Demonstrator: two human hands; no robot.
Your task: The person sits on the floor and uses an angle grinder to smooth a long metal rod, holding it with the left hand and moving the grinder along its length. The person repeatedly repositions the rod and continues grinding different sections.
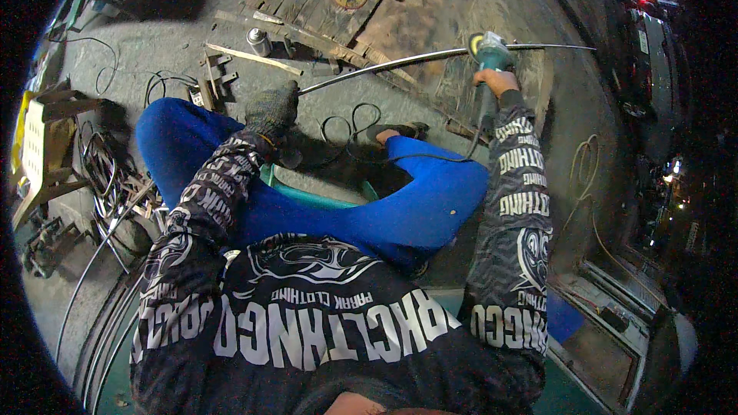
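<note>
Fingers [492, 77] around grinder [487, 50]; rod [384, 67]

A small grey spray can [258, 41] (upright) stands on the ground, upper left.

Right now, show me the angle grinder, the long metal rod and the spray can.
angle grinder [490, 52], head view, on its teal body.
long metal rod [384, 67], head view, mid-length on the bare shaft.
spray can [259, 42], head view, on its side wall.
</note>
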